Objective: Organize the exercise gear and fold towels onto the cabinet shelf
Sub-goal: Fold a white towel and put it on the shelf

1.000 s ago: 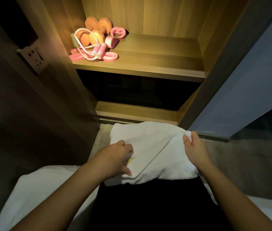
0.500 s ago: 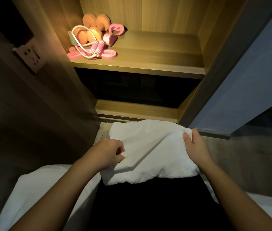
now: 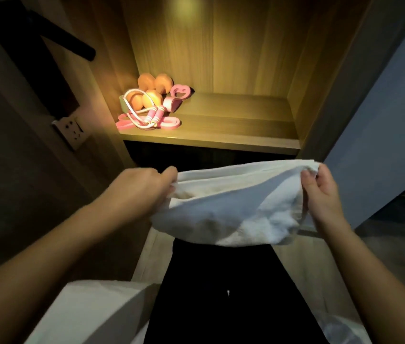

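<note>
- Cabinet [image 3: 246, 45] walls close in on both sides of the lit opening, so anything going in should travel straight, elbows tucked.
- Shelf [image 3: 241, 120] shows bare board across its middle and right, and its front edge is a lip to lift over.
- Towel [image 3: 233, 207], white and sagging, hangs in the air short of the shelf.
- Left hand [image 3: 144, 187] and right hand [image 3: 320, 194] are well apart, each pinching an upper corner. Keeping the top edge taut should square the fold.
- Exercise gear [image 3: 151, 105] sits at the shelf's left end, so aim to its right.
</note>
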Demonstrator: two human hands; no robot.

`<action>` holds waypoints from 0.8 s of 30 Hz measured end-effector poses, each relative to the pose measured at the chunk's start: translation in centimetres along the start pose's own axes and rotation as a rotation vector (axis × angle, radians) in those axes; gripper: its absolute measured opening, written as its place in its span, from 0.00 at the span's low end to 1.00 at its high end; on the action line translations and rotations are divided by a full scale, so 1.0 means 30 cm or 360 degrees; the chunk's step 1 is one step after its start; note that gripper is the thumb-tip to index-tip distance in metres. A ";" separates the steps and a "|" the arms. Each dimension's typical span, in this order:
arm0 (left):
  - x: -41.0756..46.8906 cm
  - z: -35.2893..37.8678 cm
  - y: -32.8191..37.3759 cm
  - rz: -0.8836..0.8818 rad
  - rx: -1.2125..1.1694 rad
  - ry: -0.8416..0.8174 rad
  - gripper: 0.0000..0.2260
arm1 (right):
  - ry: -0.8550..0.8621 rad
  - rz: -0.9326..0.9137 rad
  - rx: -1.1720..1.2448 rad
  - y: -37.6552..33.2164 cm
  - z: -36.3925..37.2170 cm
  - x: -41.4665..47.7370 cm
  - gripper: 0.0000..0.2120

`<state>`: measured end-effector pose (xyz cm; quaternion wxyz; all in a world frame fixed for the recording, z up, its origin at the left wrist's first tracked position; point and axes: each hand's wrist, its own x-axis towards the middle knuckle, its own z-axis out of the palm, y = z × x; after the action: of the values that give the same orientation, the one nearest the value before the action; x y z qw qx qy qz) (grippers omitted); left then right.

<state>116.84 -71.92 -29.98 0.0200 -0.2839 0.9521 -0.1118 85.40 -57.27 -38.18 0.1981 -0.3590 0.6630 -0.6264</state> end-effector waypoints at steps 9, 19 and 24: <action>0.114 -0.315 -0.214 -0.0113 -0.0111 0.0378 0.04 | -0.0087 -0.0349 0.0107 -0.353 0.044 0.268 0.06; 0.050 -0.276 -0.195 0.0093 -0.1124 0.0336 0.03 | -0.0010 -0.0349 0.0157 -0.439 0.119 0.331 0.06; 0.067 -0.261 -0.174 0.0101 -0.1210 0.0184 0.05 | -0.0051 -0.0315 0.0187 -0.470 0.143 0.373 0.06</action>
<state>117.18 -75.69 -21.13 -0.1370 -0.2347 0.9335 0.2340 84.24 -67.73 -22.95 0.1666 -0.4205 0.5831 -0.6749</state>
